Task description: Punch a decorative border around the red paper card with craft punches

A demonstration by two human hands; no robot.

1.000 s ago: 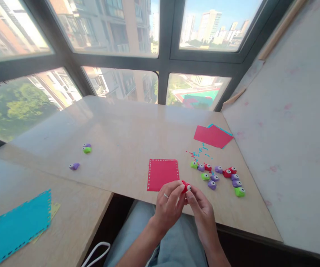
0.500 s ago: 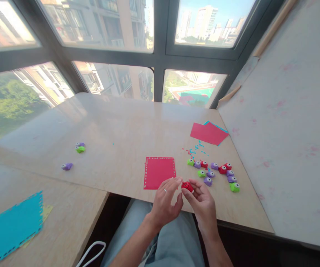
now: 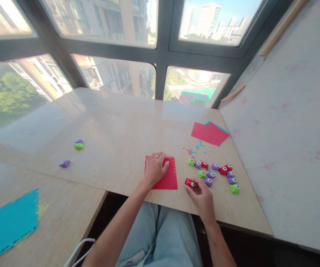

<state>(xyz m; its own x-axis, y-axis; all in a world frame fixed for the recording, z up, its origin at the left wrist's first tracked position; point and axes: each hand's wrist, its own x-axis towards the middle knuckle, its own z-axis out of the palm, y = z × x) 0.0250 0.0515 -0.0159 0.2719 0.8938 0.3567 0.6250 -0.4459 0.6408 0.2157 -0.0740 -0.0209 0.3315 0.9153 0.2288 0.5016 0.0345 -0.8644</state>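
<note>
Two bare hands at the worktop's near edge, right hand (image 3: 201, 194) with fingertips loosely curled on a red mini paper punch (image 3: 189, 182), left hand (image 3: 154, 167) spread flat on red punched paper (image 3: 168, 177), cluster of punches (image 3: 215, 173) beyond, red sheets (image 3: 208, 132) toward the far right corner.

Left hand (image 3: 154, 168) lies flat on the red paper (image 3: 167, 178); right hand (image 3: 201, 194) touches a red punch (image 3: 189, 182).
</note>
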